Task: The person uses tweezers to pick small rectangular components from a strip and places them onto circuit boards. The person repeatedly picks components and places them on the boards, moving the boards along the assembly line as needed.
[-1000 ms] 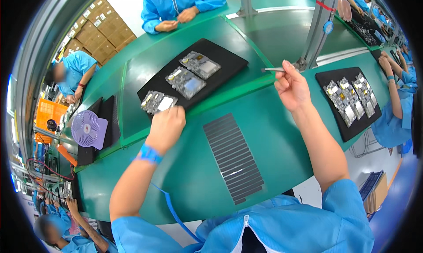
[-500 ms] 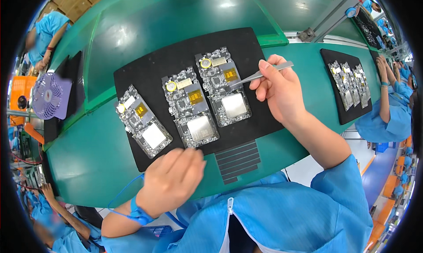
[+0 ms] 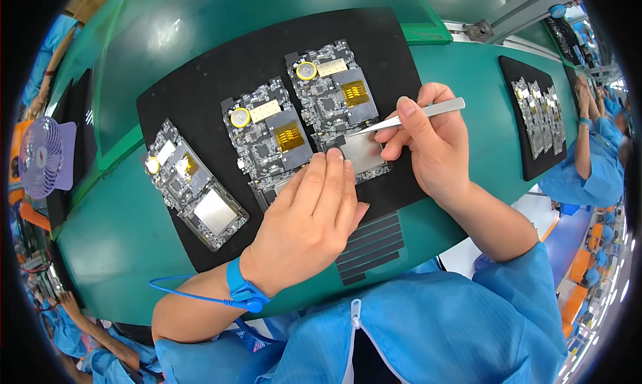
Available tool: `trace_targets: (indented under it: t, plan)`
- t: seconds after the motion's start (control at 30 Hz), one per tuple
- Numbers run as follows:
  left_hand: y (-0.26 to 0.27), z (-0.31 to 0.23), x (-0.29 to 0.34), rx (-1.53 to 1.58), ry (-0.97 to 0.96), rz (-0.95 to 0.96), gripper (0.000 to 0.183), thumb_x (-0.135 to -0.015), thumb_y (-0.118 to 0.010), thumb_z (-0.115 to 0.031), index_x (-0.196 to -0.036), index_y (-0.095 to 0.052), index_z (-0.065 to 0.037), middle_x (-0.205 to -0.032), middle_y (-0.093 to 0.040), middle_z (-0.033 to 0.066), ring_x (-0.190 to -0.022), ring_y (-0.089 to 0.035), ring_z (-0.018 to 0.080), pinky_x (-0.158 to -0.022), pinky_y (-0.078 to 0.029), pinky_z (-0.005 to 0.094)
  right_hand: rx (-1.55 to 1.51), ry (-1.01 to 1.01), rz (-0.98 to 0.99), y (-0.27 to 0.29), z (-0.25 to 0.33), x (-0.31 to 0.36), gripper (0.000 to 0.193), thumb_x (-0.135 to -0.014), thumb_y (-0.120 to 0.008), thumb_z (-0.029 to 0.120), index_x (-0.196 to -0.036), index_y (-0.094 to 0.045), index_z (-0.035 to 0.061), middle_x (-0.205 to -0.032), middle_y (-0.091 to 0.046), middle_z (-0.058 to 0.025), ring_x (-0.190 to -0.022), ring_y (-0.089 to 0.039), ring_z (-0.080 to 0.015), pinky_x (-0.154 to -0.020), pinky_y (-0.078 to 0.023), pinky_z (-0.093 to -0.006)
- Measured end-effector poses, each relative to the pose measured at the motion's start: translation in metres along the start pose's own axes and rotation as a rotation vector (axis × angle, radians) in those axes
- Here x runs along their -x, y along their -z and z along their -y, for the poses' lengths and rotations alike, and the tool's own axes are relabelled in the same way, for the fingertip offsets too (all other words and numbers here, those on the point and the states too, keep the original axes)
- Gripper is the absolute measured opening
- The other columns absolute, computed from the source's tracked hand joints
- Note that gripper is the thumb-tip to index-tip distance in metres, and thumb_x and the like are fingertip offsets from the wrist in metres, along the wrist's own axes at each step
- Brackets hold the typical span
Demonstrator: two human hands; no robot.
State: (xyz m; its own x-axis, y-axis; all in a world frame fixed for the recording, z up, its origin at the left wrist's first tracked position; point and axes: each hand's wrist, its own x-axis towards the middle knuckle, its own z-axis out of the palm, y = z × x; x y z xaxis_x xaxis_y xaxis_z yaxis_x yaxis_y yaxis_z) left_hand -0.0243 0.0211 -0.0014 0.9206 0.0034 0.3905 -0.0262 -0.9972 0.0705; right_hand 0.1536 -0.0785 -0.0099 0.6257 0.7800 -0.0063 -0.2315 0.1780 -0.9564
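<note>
My right hand (image 3: 435,133) pinches silver tweezers (image 3: 428,113). Their points touch down on the right circuit board (image 3: 328,103), just above its silver metal shield, beside a small dark piece (image 3: 332,142). My left hand (image 3: 307,210) reaches over the lower part of the middle circuit board (image 3: 264,143). Its fingers are stretched out side by side, with the tips on the right board's lower left part and the thumb apart. The left circuit board (image 3: 194,187) lies slanted, untouched. Each board carries an amber film square and a round yellow-rimmed part. A blue band circles my left wrist.
The boards lie on a black mat (image 3: 194,90) over a green table (image 3: 100,264). Dark strips (image 3: 371,247) lie in rows near the front edge. A purple fan (image 3: 43,157) stands left. Another black mat (image 3: 518,83) with several boards is at right, near a co-worker's hands (image 3: 585,103).
My left hand has moved up and right, its curled fingers straightening onto the right board. The tweezers have shifted down to just above the metal shield. The whole view has shifted slightly.
</note>
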Motion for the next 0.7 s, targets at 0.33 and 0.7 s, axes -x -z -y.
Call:
trace_targets:
  t: [0.33, 0.7]
  plan:
    - [-0.0010, 0.0017, 0.0018, -0.006, -0.002, -0.003, 0.046, -0.072, -0.074, -0.022, -0.104, -0.063, 0.010, -0.109, -0.060, 0.0243, -0.100, -0.060, 0.0330, -0.083, -0.052, 0.0361, 0.052, 0.037, 0.002, -0.0022, -0.0022, -0.0009, 0.022, -0.097, -0.053, 0.016, -0.099, -0.034, 0.0061, -0.072, -0.061, -0.0107, -0.058, -0.064, -0.0137, -0.052, -0.051, -0.0217]
    - [0.0006, 0.0021, 0.0013, 0.021, 0.008, 0.015, 0.046, -0.072, -0.073, -0.023, -0.105, -0.062, 0.008, -0.105, -0.060, 0.0189, -0.099, -0.059, 0.0300, -0.080, -0.052, 0.0341, 0.044, 0.049, 0.023, -0.0006, -0.0019, -0.0009, 0.021, -0.096, -0.053, 0.014, -0.097, -0.034, 0.0057, -0.071, -0.060, -0.0107, -0.059, -0.064, -0.0137, -0.052, -0.051, -0.0215]
